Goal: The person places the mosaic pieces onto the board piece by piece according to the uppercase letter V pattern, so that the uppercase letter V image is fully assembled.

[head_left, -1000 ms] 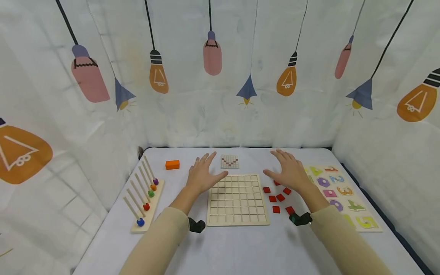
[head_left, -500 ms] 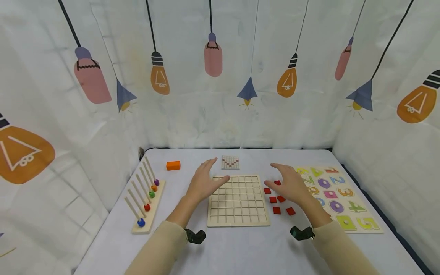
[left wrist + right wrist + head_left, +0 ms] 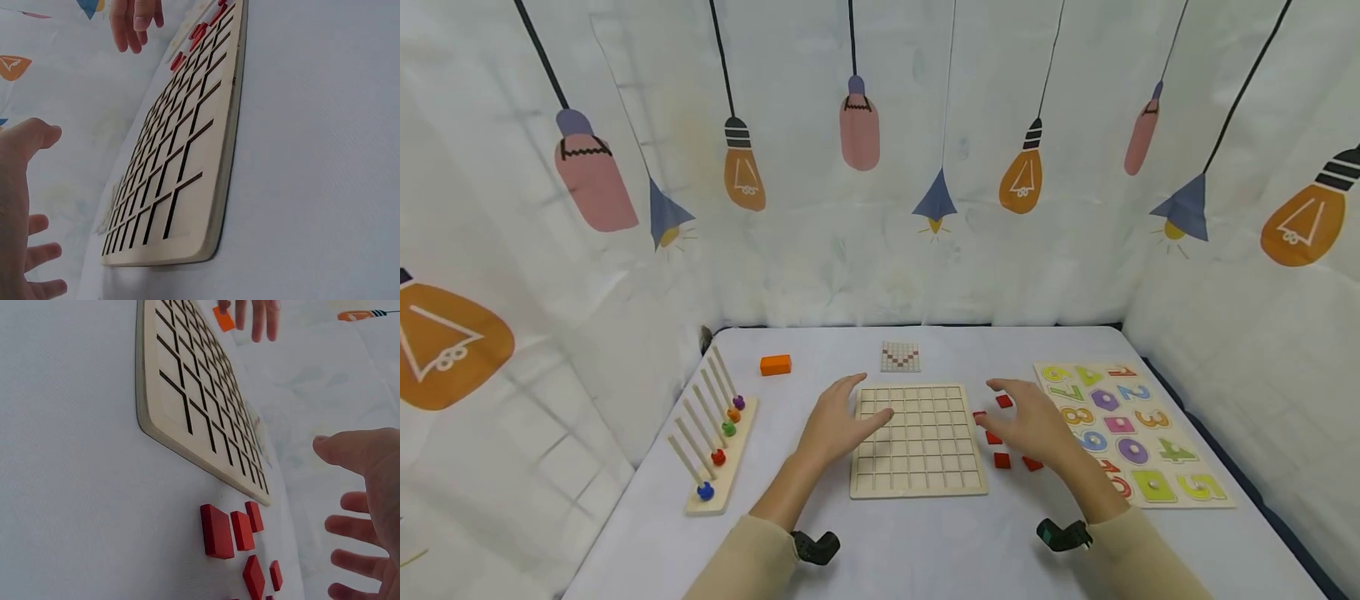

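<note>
I seem to be at the reaching stage, nothing picked up: my left hand is spread wide and raised by the left edge of the grid board, and my right hand, just as wide with the thumb well apart from the fingers, hangs over the red tiles, hiding some of them. Both hold nothing. The board lies flat before me, its visible cells unfilled; the tiles lie loose just beyond its right edge. As I judge it, lifting one calls for lowering the right hand and pinching its thin sides. The number board hems in the tiles from the right, so sideways room is tighter there. White tablecloth stretches along the board's near edge, and more separates its left edge from the peg stand.
</note>
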`<state>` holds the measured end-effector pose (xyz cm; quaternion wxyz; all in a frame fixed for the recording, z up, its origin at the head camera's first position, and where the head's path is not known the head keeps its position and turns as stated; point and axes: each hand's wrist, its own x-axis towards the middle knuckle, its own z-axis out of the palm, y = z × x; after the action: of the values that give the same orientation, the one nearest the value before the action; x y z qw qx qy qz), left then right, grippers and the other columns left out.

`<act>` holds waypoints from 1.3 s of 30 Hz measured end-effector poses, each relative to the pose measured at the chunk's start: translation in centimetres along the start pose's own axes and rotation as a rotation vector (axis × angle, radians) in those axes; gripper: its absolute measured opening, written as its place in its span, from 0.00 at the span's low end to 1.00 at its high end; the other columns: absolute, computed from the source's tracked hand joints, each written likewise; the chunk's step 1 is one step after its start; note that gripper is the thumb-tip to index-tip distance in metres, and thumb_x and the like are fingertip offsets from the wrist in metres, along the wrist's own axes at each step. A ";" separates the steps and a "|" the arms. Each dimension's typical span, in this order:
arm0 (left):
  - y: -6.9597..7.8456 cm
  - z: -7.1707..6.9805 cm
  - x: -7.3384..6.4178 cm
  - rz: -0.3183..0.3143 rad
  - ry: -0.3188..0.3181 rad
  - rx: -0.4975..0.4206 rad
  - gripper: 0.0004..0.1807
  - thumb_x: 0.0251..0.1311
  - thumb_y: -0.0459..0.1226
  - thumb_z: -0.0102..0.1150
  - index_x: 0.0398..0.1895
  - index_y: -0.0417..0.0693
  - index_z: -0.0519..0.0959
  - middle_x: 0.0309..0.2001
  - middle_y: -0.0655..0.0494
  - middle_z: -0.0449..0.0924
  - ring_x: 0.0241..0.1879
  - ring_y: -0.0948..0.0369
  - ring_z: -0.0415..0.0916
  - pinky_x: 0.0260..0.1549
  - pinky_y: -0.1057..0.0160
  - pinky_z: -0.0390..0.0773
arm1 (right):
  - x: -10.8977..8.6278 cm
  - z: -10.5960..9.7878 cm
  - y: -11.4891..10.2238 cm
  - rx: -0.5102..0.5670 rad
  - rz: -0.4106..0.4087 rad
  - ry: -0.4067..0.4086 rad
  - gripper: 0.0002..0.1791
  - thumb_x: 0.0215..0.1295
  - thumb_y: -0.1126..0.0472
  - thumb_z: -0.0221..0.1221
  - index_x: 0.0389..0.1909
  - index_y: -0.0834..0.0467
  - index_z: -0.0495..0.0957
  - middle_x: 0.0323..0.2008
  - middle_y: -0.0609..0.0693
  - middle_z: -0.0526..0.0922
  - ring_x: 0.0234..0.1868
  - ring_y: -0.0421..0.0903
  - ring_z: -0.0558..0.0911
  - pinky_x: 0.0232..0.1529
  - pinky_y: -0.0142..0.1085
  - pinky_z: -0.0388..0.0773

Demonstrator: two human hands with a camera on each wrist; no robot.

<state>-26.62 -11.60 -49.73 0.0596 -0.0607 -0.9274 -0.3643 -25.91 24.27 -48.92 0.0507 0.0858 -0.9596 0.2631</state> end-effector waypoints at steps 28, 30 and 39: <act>-3.4 0.8 -4.0 -0.077 -0.052 -0.070 0.53 0.57 0.71 0.76 0.82 0.57 0.73 0.82 0.51 0.72 0.87 0.42 0.60 0.84 0.30 0.62 | -3.5 1.0 1.8 0.043 -0.025 -0.045 0.09 0.66 0.47 0.78 0.43 0.41 0.89 0.45 0.40 0.86 0.54 0.45 0.77 0.55 0.44 0.84; -3.6 0.9 -4.1 -0.083 -0.052 -0.076 0.53 0.57 0.70 0.76 0.81 0.57 0.74 0.83 0.51 0.72 0.88 0.41 0.57 0.84 0.30 0.61 | -3.7 1.0 1.9 0.047 -0.019 -0.048 0.09 0.66 0.47 0.78 0.42 0.40 0.89 0.45 0.40 0.86 0.53 0.44 0.77 0.53 0.42 0.84; -4.2 1.1 -4.7 -0.056 -0.058 -0.054 0.54 0.53 0.71 0.78 0.79 0.55 0.76 0.81 0.51 0.74 0.89 0.42 0.55 0.85 0.31 0.61 | -4.1 1.1 2.9 0.066 -0.043 -0.077 0.11 0.64 0.48 0.80 0.42 0.41 0.88 0.44 0.35 0.86 0.54 0.42 0.78 0.52 0.35 0.87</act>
<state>-22.76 -14.23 -54.08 0.0208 -0.0469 -0.9199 -0.3889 -22.46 26.76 -51.91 0.0162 0.1182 -0.9495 0.2901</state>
